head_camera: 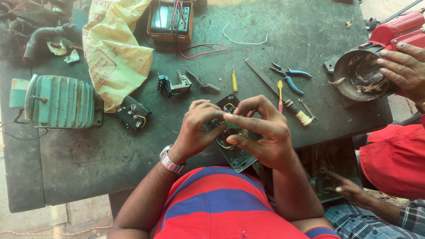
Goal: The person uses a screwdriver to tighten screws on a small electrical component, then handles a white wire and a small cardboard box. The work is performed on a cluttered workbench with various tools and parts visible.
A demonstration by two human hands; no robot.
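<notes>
The person holds a dark flat switch plate (pixel 233 152) over the near edge of the dark worktable (pixel 310 31), just in front of their red and blue striped shirt. The left hand (pixel 195 130) grips the plate from the left side, with its fingers curled onto it. The right hand (pixel 261 132) is pressed close to the left hand, and its thumb and fingers pinch a small green part (pixel 231 124) that sits on the plate. Both hands cover most of the plate, so its middle is hard to make out. Far behind the plate and to the left lies a crumpled yellow bag (pixel 115 48) with red print on it. Right of the bag, at the far edge of the table, stands an orange box meter (pixel 170 20), and its top is cut off by the picture. Well left of the plate sits a green ribbed motor (pixel 62 102). Just behind the plate lie a yellow screwdriver (pixel 234 81) and blue-handled pliers (pixel 290 76). Far right of the plate, another person's hand (pixel 405 66) rests on a round metal housing (pixel 361 75), and that person is mostly out of the picture.
</notes>
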